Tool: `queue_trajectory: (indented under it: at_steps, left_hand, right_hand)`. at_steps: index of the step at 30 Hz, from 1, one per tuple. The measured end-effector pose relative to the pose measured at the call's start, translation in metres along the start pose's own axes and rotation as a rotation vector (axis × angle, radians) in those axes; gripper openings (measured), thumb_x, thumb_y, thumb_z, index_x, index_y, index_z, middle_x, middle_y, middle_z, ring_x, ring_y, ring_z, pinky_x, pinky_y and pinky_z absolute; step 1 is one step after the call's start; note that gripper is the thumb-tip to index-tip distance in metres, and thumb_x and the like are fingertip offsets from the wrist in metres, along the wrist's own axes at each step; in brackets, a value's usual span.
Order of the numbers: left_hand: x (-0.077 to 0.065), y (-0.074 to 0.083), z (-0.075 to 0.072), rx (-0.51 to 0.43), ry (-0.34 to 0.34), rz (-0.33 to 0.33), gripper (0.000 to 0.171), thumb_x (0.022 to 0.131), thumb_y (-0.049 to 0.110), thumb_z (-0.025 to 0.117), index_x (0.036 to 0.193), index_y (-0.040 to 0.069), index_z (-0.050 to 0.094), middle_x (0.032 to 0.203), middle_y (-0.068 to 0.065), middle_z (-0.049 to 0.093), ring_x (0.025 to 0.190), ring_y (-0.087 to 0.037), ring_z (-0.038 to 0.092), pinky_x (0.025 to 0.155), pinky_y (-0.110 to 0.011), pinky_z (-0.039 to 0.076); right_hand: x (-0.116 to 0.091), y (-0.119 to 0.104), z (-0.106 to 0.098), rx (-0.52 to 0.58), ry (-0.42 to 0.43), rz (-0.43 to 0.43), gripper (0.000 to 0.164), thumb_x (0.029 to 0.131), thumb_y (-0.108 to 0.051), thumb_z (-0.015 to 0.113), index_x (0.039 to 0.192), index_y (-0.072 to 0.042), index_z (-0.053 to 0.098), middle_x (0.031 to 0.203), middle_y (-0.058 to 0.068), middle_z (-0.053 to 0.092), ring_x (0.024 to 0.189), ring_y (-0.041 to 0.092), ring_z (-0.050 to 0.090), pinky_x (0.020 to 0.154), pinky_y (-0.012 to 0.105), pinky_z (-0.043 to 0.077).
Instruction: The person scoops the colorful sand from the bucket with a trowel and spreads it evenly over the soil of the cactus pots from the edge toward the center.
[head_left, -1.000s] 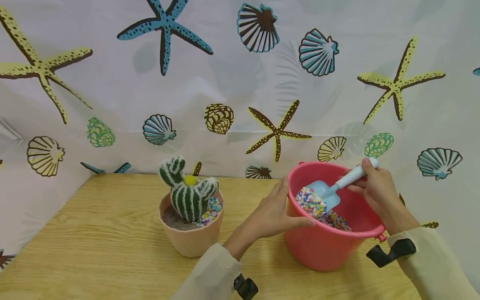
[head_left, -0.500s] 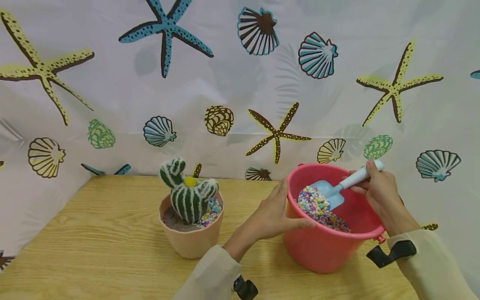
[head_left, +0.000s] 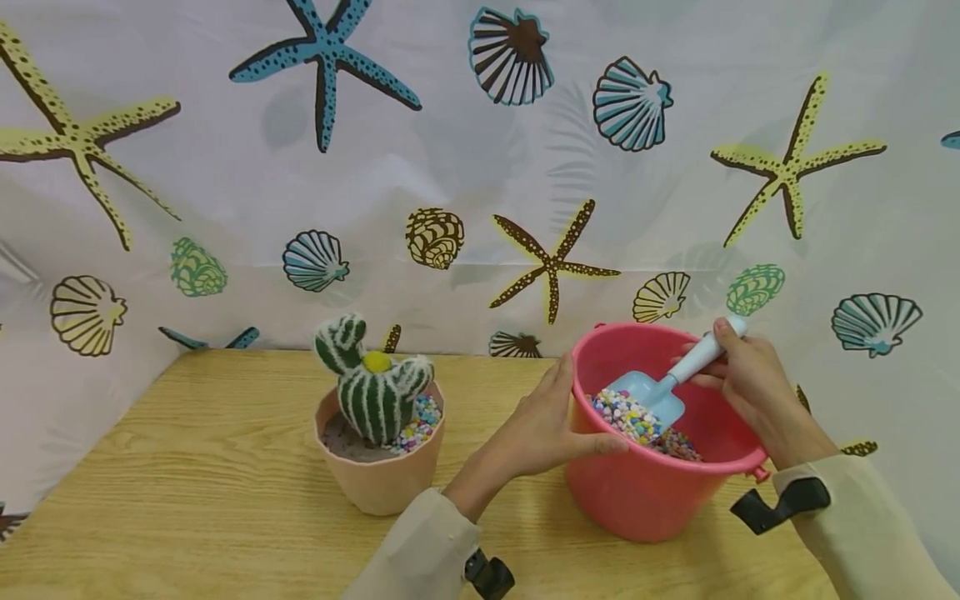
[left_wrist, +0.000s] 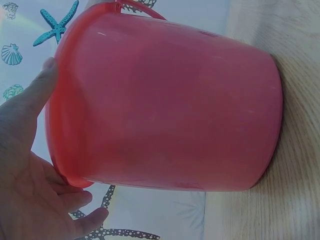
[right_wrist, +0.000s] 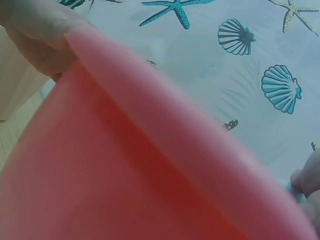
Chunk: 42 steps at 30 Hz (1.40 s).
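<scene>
One blue scoop [head_left: 663,393] inside one pink bucket [head_left: 637,496], blade among multicoloured beads [head_left: 624,414], too many for me to count. Two hands on my feed. Right hand [head_left: 753,379]: fingers curled round the scoop's handle. Left hand [head_left: 534,429]: fingers and thumb spread, touching the bucket's rim. Left of the bucket, apart, I log one peach pot [head_left: 382,483] holding one cactus [head_left: 371,406]. Both containers on one wooden surface [head_left: 187,467].

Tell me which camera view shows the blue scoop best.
The head view: there the blue scoop shows blade and handle, gripped by the right hand. The right wrist view catches only a blurred pale sliver, probably handle; the left wrist view shows none.
</scene>
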<state>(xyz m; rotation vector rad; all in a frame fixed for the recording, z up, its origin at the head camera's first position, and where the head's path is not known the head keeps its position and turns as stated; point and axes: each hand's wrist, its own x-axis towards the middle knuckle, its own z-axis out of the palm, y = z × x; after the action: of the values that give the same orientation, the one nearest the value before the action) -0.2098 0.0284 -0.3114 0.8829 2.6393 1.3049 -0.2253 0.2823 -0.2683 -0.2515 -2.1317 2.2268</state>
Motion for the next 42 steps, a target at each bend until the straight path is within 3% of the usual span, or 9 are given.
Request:
queue_trajectory:
  at_steps: [4,10,18,22,27,34,38,42]
  left_hand:
    - [-0.002,-0.001,0.0,0.0,0.003,0.0,0.114,0.075,0.051,0.076,0.155,0.016,0.002,0.158,-0.006,0.02,0.141,-0.028,0.03,0.107,-0.056,0.034]
    - [-0.004,-0.002,0.0,0.008,0.004,-0.015,0.113,0.076,0.053,0.074,0.155,0.017,0.001,0.16,-0.006,0.016,0.144,-0.03,0.025,0.109,-0.063,0.026]
    - [-0.008,-0.002,0.001,0.018,0.025,-0.016,0.111,0.077,0.055,0.072,0.155,0.018,0.001,0.158,-0.006,0.021,0.143,-0.029,0.028,0.107,-0.063,0.029]
    - [-0.011,-0.002,-0.001,0.031,0.026,-0.02,0.106,0.08,0.055,0.069,0.155,0.019,0.004,0.159,-0.005,0.02,0.144,-0.028,0.025,0.108,-0.062,0.029]
    - [-0.015,-0.004,-0.007,0.06,0.035,0.019,0.091,0.085,0.05,0.066,0.154,0.018,0.015,0.157,-0.007,0.024,0.143,-0.03,0.027,0.106,-0.057,0.035]
    - [-0.021,-0.007,-0.016,0.078,0.032,0.021,0.08,0.089,0.047,0.062,0.151,0.015,0.024,0.155,-0.009,0.027,0.142,-0.031,0.028,0.107,-0.055,0.034]
    - [-0.024,-0.009,-0.021,0.091,0.036,0.005,0.077,0.09,0.046,0.061,0.15,0.011,0.026,0.155,-0.011,0.028,0.141,-0.031,0.03,0.109,-0.054,0.033]
    - [-0.028,-0.01,-0.026,0.1,0.041,-0.018,0.077,0.091,0.046,0.06,0.149,0.008,0.026,0.155,-0.014,0.027,0.142,-0.034,0.029,0.11,-0.055,0.032]
  right_hand:
    - [-0.002,-0.001,0.0,0.021,0.018,0.007,0.029,0.101,-0.038,0.037,0.106,-0.01,0.044,0.074,-0.007,0.069,0.068,0.008,0.071,0.066,0.023,0.057]
    - [-0.002,-0.001,0.0,0.144,0.054,0.014,0.03,0.099,-0.038,0.041,0.106,-0.009,0.04,0.073,-0.003,0.064,0.066,0.01,0.07,0.063,0.025,0.057]
    - [-0.001,-0.003,0.0,0.265,0.08,-0.002,0.028,0.096,-0.037,0.048,0.109,-0.013,0.043,0.075,-0.001,0.068,0.068,0.012,0.07,0.062,0.027,0.057]
    - [-0.003,-0.003,-0.001,0.326,0.073,0.001,0.035,0.095,-0.036,0.051,0.119,-0.012,0.042,0.075,0.0,0.068,0.069,0.013,0.07,0.062,0.028,0.058]
    - [-0.007,-0.006,-0.004,0.407,0.061,-0.012,0.039,0.093,-0.034,0.054,0.123,-0.013,0.04,0.077,0.002,0.069,0.071,0.015,0.07,0.062,0.03,0.058]
    - [-0.009,-0.014,-0.002,0.447,0.08,-0.032,0.064,0.089,-0.037,0.06,0.14,-0.011,0.03,0.08,0.004,0.068,0.072,0.017,0.071,0.063,0.031,0.058]
    - [-0.01,-0.019,0.003,0.493,0.074,-0.036,0.064,0.091,-0.035,0.057,0.142,-0.011,0.026,0.081,0.005,0.068,0.072,0.019,0.071,0.062,0.032,0.058]
    - [-0.011,-0.022,0.009,0.53,0.072,-0.049,0.051,0.092,-0.032,0.057,0.132,-0.012,0.033,0.081,0.007,0.067,0.071,0.023,0.072,0.061,0.034,0.058]
